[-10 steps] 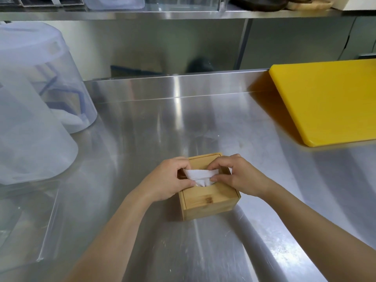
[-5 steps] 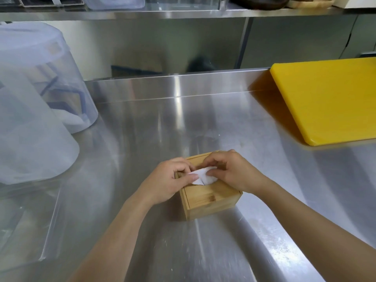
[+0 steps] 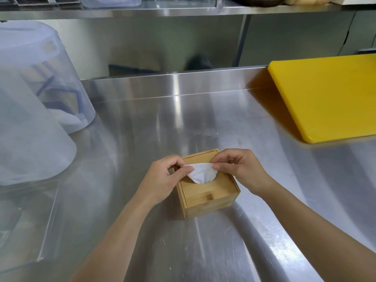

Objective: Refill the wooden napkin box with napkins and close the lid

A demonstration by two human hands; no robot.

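Note:
A small wooden napkin box (image 3: 209,197) stands on the steel counter (image 3: 183,123), its lid on top with a round hole in it. A white napkin (image 3: 200,173) sticks up out of the hole. My left hand (image 3: 162,180) pinches the napkin's left corner. At the right corner, my right hand (image 3: 238,168) pinches it between thumb and forefinger. Both hands hover over the box's top, and the napkin is spread between them. The rest of the napkins inside are hidden.
A yellow cutting board (image 3: 329,94) lies at the back right. Two translucent plastic containers (image 3: 34,102) stand upside down at the left, and a clear tray (image 3: 24,226) lies at the near left. A steel shelf (image 3: 183,11) runs overhead at the back.
The hands pressed down on the napkin at the hole, then lifted it, so more of it now stands above the lid, stretched wider between the fingers.

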